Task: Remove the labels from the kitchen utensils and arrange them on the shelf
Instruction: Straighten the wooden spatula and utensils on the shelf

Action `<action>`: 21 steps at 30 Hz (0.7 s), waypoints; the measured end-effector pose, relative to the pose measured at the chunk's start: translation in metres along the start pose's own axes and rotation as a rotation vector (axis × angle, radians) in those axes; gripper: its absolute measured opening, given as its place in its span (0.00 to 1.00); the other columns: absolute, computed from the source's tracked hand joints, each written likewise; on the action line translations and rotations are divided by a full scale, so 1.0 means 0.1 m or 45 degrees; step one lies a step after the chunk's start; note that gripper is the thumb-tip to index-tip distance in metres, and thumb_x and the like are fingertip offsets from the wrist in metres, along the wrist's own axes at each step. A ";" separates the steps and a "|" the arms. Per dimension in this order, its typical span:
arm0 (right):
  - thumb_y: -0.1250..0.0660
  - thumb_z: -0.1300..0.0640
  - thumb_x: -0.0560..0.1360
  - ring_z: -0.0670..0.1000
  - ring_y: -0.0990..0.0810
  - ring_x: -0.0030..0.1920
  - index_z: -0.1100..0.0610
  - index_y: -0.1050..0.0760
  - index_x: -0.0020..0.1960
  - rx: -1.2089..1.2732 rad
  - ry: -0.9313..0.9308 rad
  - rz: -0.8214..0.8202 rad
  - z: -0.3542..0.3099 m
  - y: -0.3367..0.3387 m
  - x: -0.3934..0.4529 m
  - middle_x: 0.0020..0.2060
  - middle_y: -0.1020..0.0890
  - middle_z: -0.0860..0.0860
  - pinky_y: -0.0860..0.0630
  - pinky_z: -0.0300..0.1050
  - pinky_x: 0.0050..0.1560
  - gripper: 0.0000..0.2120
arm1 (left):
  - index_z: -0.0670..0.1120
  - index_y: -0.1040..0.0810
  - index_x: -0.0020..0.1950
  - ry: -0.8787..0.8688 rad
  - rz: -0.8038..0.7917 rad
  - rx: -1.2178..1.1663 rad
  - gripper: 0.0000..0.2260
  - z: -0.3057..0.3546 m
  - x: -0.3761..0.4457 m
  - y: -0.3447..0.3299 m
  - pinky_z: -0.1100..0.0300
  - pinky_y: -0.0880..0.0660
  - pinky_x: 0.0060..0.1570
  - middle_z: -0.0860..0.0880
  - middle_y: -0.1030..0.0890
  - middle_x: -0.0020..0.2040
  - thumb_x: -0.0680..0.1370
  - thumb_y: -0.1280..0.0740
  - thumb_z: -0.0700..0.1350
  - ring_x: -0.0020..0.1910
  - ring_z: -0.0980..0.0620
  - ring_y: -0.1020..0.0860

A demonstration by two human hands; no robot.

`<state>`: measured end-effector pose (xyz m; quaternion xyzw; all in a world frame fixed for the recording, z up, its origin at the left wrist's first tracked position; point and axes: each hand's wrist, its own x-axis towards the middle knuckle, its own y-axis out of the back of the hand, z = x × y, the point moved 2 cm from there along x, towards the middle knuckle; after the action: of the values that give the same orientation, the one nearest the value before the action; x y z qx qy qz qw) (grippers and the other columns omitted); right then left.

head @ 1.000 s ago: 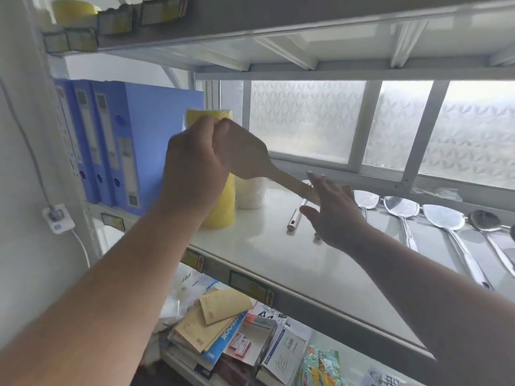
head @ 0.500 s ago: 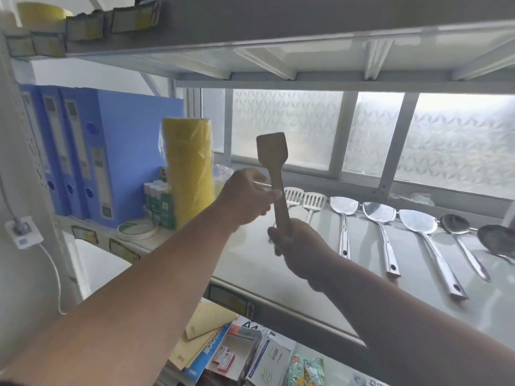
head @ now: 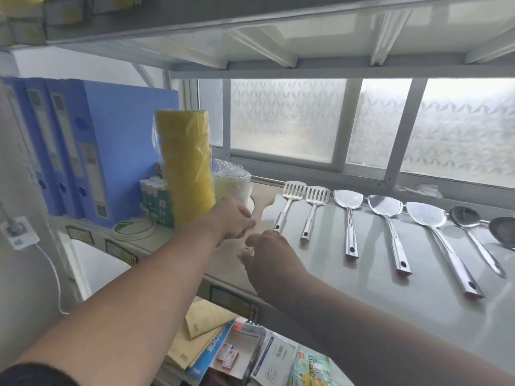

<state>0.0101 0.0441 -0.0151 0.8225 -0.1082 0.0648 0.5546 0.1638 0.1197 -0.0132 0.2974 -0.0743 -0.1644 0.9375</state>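
Note:
A wooden spatula (head: 262,194) lies flat on the white shelf (head: 362,291), blade toward the window, just left of the row of metal utensils. My left hand (head: 232,218) pinches its handle from the left. My right hand (head: 269,247) is curled around the handle's near end, which it hides. To the right lie two slotted turners (head: 292,190) (head: 317,195), three solid turners (head: 348,199) (head: 386,206) (head: 425,215) and two ladles (head: 464,215) (head: 504,229), all with handles toward me.
A tall yellow roll (head: 185,162), a plastic-wrapped clear roll (head: 232,183), a glue-stick box (head: 156,199), a tape ring (head: 133,228) and blue binders (head: 83,149) crowd the shelf's left end. Another shelf (head: 250,26) hangs overhead. Envelopes and boxes (head: 209,332) fill the shelf below.
The wooden spatula went from upright in both hands down onto the shelf, left of the slotted turners. Both hands dropped with it.

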 end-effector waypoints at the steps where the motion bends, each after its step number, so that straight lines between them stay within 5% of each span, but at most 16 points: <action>1: 0.37 0.51 0.81 0.57 0.23 0.57 0.56 0.21 0.59 -0.065 0.064 0.006 -0.03 -0.05 -0.03 0.55 0.21 0.55 0.23 0.51 0.57 0.12 | 0.40 0.13 0.48 -0.006 0.011 0.062 0.04 -0.02 0.03 -0.01 0.55 0.22 0.42 0.43 0.15 0.40 0.78 0.23 0.41 0.35 0.47 0.22; 4: 0.42 0.42 0.79 0.55 0.28 0.54 0.56 0.21 0.56 -0.221 0.174 -0.007 -0.08 -0.19 -0.08 0.52 0.20 0.52 0.26 0.54 0.57 0.19 | 0.48 0.13 0.50 -0.021 0.038 0.171 0.04 -0.04 0.10 -0.04 0.58 0.20 0.49 0.48 0.12 0.47 0.76 0.21 0.44 0.41 0.50 0.17; 13: 0.54 0.36 0.80 0.57 0.37 0.66 0.53 0.24 0.65 -0.430 0.173 -0.112 0.03 -0.22 0.19 0.63 0.21 0.48 0.42 0.64 0.67 0.30 | 0.47 0.10 0.52 -0.160 0.172 0.395 0.05 0.02 0.34 -0.18 0.59 0.22 0.62 0.48 0.12 0.54 0.79 0.24 0.46 0.58 0.49 0.17; 17: 0.52 0.40 0.80 0.57 0.37 0.63 0.52 0.25 0.58 -0.448 0.185 -0.127 0.12 -0.22 0.28 0.58 0.23 0.48 0.42 0.63 0.65 0.23 | 0.54 0.11 0.45 -0.208 0.160 0.390 0.06 -0.07 0.42 -0.23 0.55 0.19 0.57 0.48 0.14 0.41 0.78 0.26 0.45 0.44 0.47 0.20; 21: 0.50 0.42 0.80 0.56 0.38 0.66 0.53 0.30 0.68 -0.432 0.159 -0.140 0.27 -0.23 0.39 0.66 0.27 0.46 0.44 0.62 0.63 0.24 | 0.49 0.12 0.39 -0.235 0.142 0.370 0.07 -0.21 0.50 -0.20 0.53 0.19 0.54 0.47 0.19 0.35 0.76 0.26 0.43 0.38 0.51 0.26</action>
<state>0.0537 0.0237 -0.0371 0.7162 -0.0377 0.0661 0.6937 0.2098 0.0981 -0.0401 0.4087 -0.1993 -0.1263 0.8816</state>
